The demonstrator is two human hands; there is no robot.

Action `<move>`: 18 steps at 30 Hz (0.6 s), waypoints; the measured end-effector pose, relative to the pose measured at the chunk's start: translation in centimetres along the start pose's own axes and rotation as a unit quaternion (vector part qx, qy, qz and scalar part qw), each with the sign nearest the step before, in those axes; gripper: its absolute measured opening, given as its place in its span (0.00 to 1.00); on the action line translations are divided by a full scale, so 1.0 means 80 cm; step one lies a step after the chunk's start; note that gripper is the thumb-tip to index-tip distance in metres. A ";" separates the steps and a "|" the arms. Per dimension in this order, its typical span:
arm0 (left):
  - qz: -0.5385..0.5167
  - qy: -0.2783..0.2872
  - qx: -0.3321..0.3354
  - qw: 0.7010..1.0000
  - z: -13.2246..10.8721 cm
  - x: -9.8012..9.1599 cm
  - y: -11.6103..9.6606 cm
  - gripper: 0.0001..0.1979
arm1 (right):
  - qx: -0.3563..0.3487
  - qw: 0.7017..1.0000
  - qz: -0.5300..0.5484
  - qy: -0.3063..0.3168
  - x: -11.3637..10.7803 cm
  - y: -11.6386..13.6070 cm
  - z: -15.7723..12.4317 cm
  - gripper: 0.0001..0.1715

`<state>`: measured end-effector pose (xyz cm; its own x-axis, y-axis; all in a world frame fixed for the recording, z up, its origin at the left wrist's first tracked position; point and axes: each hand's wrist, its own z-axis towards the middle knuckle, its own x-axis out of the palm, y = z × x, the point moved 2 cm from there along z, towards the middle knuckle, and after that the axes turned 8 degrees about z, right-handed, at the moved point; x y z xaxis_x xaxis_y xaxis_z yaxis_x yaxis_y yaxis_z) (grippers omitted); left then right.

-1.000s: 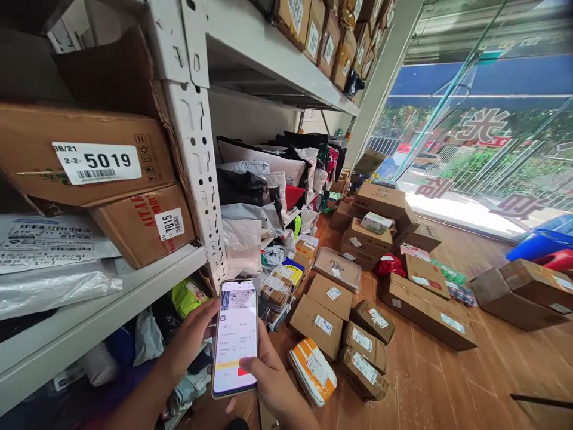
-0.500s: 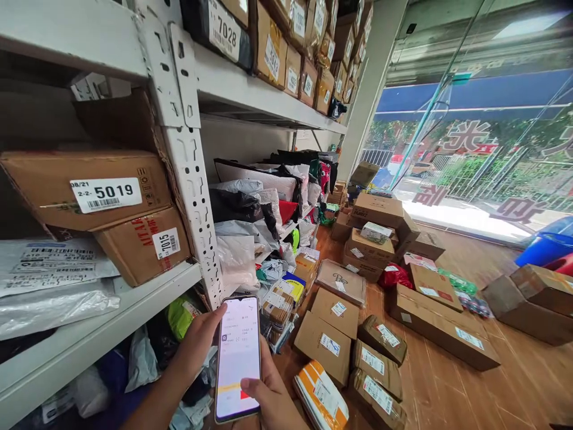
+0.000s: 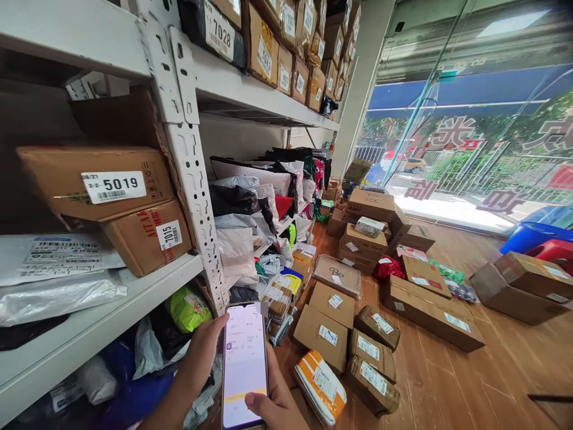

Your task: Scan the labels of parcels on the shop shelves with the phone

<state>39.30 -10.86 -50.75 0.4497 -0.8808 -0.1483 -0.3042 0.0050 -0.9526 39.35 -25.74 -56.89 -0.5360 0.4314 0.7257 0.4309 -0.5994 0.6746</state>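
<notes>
Thing: phone [image 3: 245,364] — a slim smartphone with a dark frame.
Screen: lit, mostly white, with small rows of text and icons, an orange band and a red patch low down.
Pose: upright, long side vertical, screen toward the camera, tilted slightly back.
Place: low in the view, just in front of the shelf post — its bottom edge cut off by the frame.

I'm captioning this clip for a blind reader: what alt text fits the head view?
Two hands, left hand and right hand, hold a lit phone beside a metal shelf rack packed with labelled parcels, including a box marked 5019. More cardboard boxes lie on the wooden floor.
</notes>
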 end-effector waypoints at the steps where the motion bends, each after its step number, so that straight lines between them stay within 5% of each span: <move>1: -0.011 0.008 -0.008 1.000 -0.008 -0.003 0.002 0.24 | -0.002 1.000 -0.007 -0.004 0.004 -0.005 -0.008 0.49; 6: -0.039 0.066 -0.031 0.997 -0.059 -0.021 0.010 0.26 | 0.034 0.999 -0.011 -0.039 0.042 -0.028 -0.060 0.56; 13: -0.013 0.190 0.029 0.981 -0.143 -0.053 0.035 0.25 | 0.041 0.996 -0.005 -0.075 0.112 -0.057 -0.135 0.56; 18: -0.027 0.286 0.039 0.957 -0.192 -0.074 0.051 0.36 | 0.030 0.995 -0.001 -0.091 0.140 -0.072 -0.174 0.61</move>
<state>22.49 -12.91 -49.67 -0.0767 -0.9957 0.0512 -0.2204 -0.0331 -0.9748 20.80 -26.83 -54.52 -0.3997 0.5504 0.7330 0.4754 -0.5593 0.6791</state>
